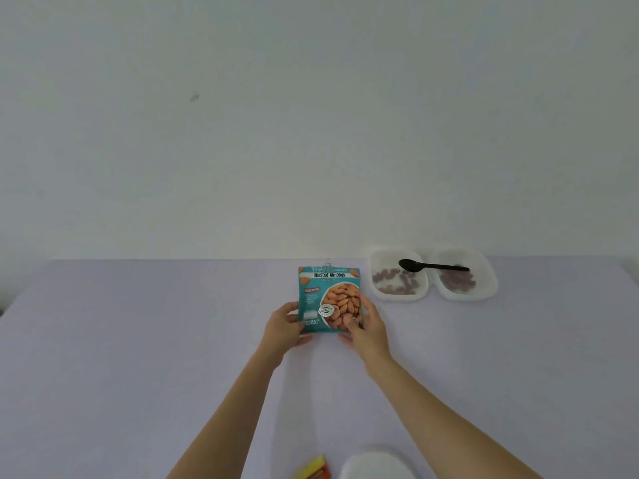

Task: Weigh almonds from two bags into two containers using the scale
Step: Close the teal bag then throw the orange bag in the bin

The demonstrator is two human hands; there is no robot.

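Observation:
A teal bag of roasted almonds stands upright near the middle of the table, with a clip at its top edge. My left hand grips its lower left side and my right hand grips its lower right side. Two white containers sit at the back right, the left container and the right container, each with some almonds inside. A black spoon lies across both of them. At the bottom edge shows a white rounded object, possibly the scale, and the corner of an orange-yellow bag.
The table is covered in pale lilac and ends at a plain white wall just behind the bag and containers. The table's left edge slants in at the far left.

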